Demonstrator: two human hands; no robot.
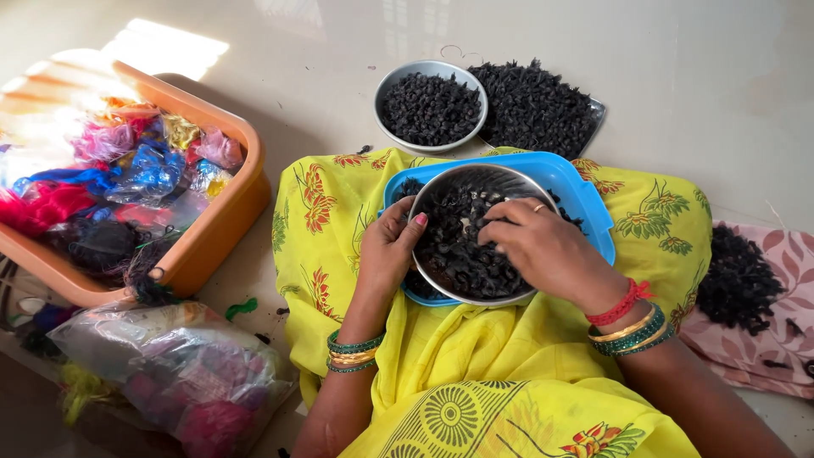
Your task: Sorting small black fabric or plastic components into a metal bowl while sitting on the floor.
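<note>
Steel bowl (471,233) of black pieces sits in blue tray (585,199) on lap. Left hand (386,250) cups rim at 9 o'clock, fingers curled. Right hand (543,246), fingers bent, presses contents at 3 o'clock.

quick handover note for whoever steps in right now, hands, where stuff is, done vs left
Left hand grips the rim of the steel bowl; the bowl sits in a blue tray on the lap.
Right hand lies in the bowl, fingers in the small black pieces.
Ahead on the floor: a grey bowl full of black pieces, and a heap beside it.
Another heap lies on pink cloth at right.
Done or left: cannot tell.
</note>
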